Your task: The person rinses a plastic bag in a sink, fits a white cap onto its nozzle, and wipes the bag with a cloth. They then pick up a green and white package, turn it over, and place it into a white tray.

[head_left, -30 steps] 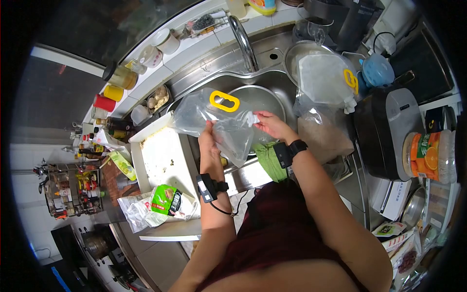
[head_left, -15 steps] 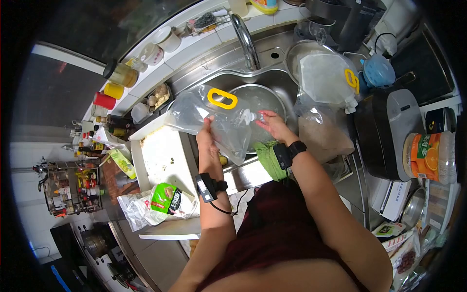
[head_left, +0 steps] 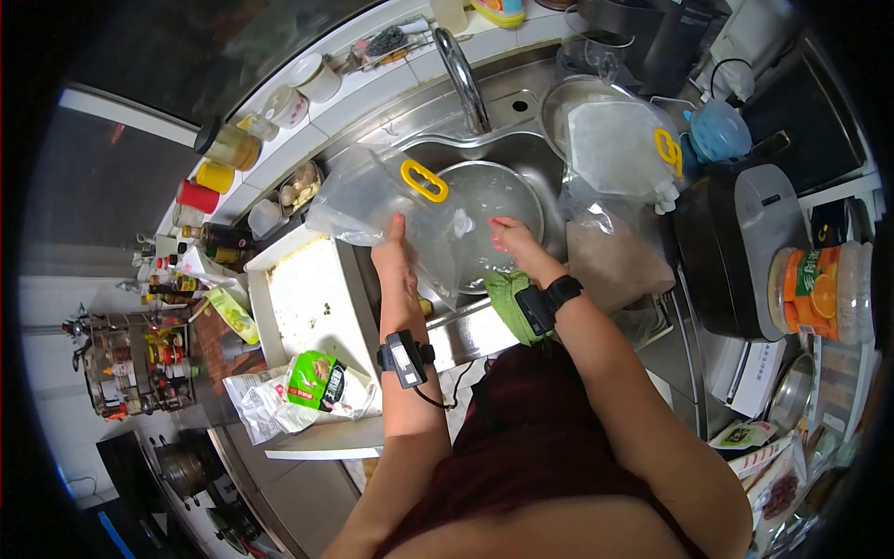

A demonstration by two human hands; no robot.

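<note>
A clear plastic water bag (head_left: 358, 200) with a yellow carry handle (head_left: 425, 181) and a white spout (head_left: 463, 222) is tilted over the sink. My left hand (head_left: 395, 256) grips its near side, thumb on top and the other fingers hidden beneath. Just right of the spout, apart from it, my right hand (head_left: 520, 244) has its fingers drawn together; anything between them is too small to make out. Under both hands, a round metal basin (head_left: 537, 200) of water sits in the sink (head_left: 551, 168). A green cloth (head_left: 507, 303) hangs over the front edge below my right hand.
A second bag with a yellow handle (head_left: 615, 140) rests on a pot at the right. A chrome faucet (head_left: 463, 84) stands behind the basin. Left of the sink lies a white tray (head_left: 298, 289) with a green package (head_left: 317, 380). Jars (head_left: 228, 144) line the ledge.
My right hand has come away from the spout, leaving a gap between them. The bag has tilted, its spout end turning down toward the basin, with my left hand still holding it.
</note>
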